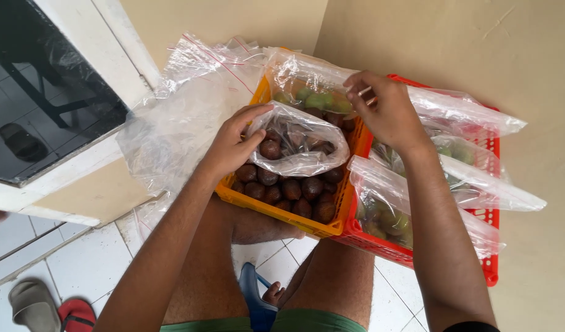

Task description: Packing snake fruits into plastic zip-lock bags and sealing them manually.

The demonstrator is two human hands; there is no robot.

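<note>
Nearest, bare knees and a blue sandal point(256, 301) sit over white floor tiles point(91, 264). Above them the left hand point(233, 144) grips the mouth of a clear plastic bag point(301, 144) holding brown scaly fruit; the bag lies with its long axis left to right, on top of the orange crate point(276, 212) of the same fruit. The right hand point(384, 110) pinches the plastic at the crate's far rim. The red crate point(488, 246) touches it on the right. Walls close in behind, with open floor at lower left.

White tiled floor point(91, 264) bears 2 sandals point(33, 304).
</note>
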